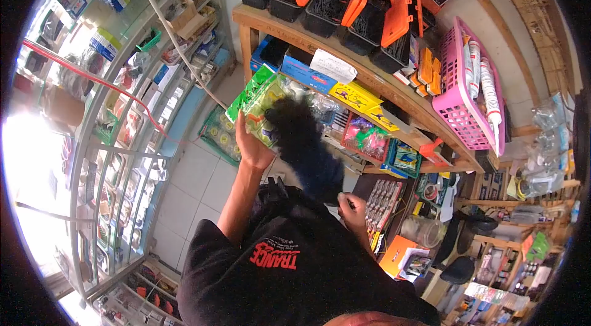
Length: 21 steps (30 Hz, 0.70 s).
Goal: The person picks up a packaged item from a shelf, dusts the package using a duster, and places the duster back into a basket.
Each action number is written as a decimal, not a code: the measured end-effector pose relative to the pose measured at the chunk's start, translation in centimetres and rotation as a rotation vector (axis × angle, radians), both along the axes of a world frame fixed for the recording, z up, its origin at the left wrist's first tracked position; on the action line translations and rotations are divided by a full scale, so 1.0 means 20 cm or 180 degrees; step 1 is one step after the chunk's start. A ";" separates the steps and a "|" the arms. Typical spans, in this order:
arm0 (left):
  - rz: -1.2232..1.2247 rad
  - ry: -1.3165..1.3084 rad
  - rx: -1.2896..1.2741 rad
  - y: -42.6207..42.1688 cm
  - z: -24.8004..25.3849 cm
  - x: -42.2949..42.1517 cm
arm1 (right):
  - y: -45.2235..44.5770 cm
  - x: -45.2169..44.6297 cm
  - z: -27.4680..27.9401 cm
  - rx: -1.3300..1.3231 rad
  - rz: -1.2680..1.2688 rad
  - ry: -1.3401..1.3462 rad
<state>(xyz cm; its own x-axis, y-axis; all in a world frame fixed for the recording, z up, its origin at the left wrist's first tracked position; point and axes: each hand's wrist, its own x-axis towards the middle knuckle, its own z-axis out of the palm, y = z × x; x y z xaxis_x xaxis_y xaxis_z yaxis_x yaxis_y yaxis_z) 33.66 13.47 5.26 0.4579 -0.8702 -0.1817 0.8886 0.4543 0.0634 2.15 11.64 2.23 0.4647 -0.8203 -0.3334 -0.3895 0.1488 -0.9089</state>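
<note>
My left hand (253,145) grips the lower edge of a clear packet (257,106) with a bright green header; yellowish-green round pieces show through its plastic. A dark, fluffy feather duster (309,152) lies across in front of the packet, its tip overlapping the packet's right side. Whether the tip touches the packet I cannot tell. Closed around the duster's lower end is my right hand (354,214). Just below the packet, on the left, a green basket (213,136) holds similar round items.
Black bins (321,15) with orange lids line the top of a wooden shelf (369,67). A pink basket (456,76) with white tubes stands at its right. A glass display cabinet (132,147) runs along the left. Below it stretches a tiled floor (191,187).
</note>
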 end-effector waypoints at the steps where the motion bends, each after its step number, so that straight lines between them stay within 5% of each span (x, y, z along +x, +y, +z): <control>1: -0.0080 -0.0123 -0.0024 -0.01 -0.02 0.02 | 0.00 -0.01 0.01 0.0036 0.0056 0.0041; 6: -0.0024 -0.0247 0.0110 -0.01 -0.05 0.01 | -0.01 0.00 0.04 -0.0774 0.0355 0.0044; 9: -0.0104 -0.0315 -0.0030 0.02 -0.11 0.00 | -0.02 -0.03 0.03 0.0312 -0.0144 -0.0102; 12: -0.0151 -0.0529 0.0254 0.03 -0.08 0.01 | -0.05 -0.03 0.04 -0.0775 0.0555 0.0278; 13: -0.0275 -0.0261 -0.0263 0.03 -0.10 0.02 | -0.06 -0.03 0.03 -0.0534 0.0341 0.0177; 15: -0.0312 -0.0492 -0.0067 0.03 -0.14 0.01 | -0.05 -0.03 -0.01 -0.0042 -0.0072 -0.0022; 21: -0.0307 -0.0553 0.0100 0.00 -0.22 0.01 | -0.07 0.00 0.04 -0.0173 0.0128 0.0174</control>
<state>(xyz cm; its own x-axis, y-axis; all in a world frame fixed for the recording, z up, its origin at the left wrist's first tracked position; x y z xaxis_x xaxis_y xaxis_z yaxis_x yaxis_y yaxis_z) 33.88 13.54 0.95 0.3994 -0.9068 -0.1350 0.9024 0.3629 0.2323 2.24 10.32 3.08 0.4798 -0.8190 -0.3146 -0.4435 0.0830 -0.8924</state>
